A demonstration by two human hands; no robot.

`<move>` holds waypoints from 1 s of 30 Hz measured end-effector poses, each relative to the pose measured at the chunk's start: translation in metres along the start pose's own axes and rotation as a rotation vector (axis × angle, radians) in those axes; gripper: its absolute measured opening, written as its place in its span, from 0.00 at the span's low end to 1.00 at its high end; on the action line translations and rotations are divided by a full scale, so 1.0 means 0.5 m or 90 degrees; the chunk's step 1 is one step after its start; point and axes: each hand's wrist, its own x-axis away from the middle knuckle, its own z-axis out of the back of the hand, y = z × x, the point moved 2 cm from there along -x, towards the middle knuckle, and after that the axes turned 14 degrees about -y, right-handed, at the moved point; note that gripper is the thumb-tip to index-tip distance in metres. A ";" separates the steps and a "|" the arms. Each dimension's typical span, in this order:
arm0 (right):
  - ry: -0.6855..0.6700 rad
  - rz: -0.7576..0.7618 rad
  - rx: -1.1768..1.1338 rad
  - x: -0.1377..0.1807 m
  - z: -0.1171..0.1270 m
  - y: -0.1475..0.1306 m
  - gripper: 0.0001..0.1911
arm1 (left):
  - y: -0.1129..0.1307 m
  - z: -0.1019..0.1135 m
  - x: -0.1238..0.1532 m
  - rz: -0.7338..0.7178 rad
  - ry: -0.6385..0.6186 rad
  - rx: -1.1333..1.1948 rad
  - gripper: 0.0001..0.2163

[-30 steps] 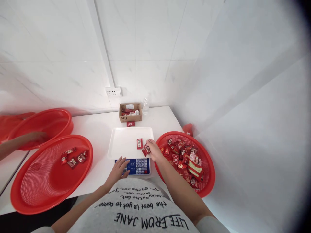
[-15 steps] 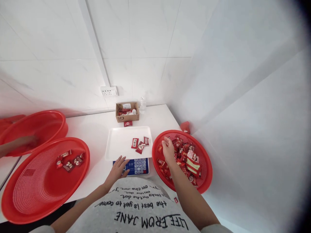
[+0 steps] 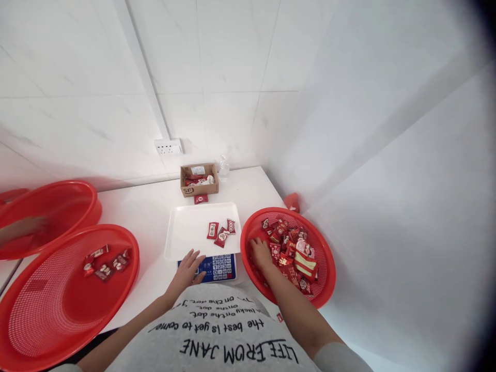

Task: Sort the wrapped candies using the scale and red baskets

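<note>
Right hand (image 3: 261, 253) is reaching into the red basket (image 3: 330, 263), sitting over the left part of the pile. Red-wrapped packets (image 3: 289, 258) are lying right of and ahead of it, long axes pointing every which way. Anything directly under the fingertips is being hidden, so that axis can't be read. Right hand is clearly the nearer one; left hand (image 3: 188, 271) is sitting well apart, across the basket rim.

Right pose: forearm is coming in from lower right over the near rim, back of hand facing up, fingers curling down and pointing away and left. Can't tell if it's pinching anything.

Left: fingers spreading loosely, seemingly resting on the left end of the scale keypad (image 3: 219, 268). Three loose packets (image 3: 222, 236) are lying on the right half of the white tray (image 3: 186, 232).
</note>
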 end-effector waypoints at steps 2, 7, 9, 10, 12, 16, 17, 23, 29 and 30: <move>0.025 0.011 -0.043 0.001 0.009 0.008 0.16 | 0.002 -0.001 0.000 0.004 0.009 0.003 0.18; 0.154 -0.013 -0.207 -0.004 0.045 0.041 0.15 | 0.003 0.000 0.001 0.007 0.011 0.018 0.17; 0.208 -0.025 -0.267 -0.004 0.060 0.045 0.15 | 0.001 0.000 0.001 0.009 0.012 0.021 0.18; 0.228 -0.026 -0.286 -0.002 0.066 0.042 0.16 | 0.000 0.000 0.001 0.011 0.013 0.023 0.17; 0.256 -0.011 -0.343 0.003 0.076 0.019 0.16 | -0.002 -0.001 0.001 0.018 0.015 0.023 0.17; 0.194 0.095 -0.583 0.021 0.086 -0.075 0.18 | -0.001 0.001 -0.001 0.017 0.013 0.017 0.17; 0.139 0.122 -0.617 0.025 0.087 -0.103 0.18 | 0.000 0.002 -0.002 0.013 0.013 0.014 0.18; -0.005 0.196 -0.647 0.044 0.098 -0.172 0.26 | -0.001 -0.002 -0.009 0.010 0.008 0.007 0.18; 0.063 0.055 -0.307 0.052 0.075 -0.050 0.24 | 0.012 0.016 -0.024 -0.012 -0.025 -0.003 0.19; 0.020 0.038 -0.227 0.057 0.062 -0.030 0.25 | 0.022 0.025 -0.033 -0.026 -0.033 -0.012 0.19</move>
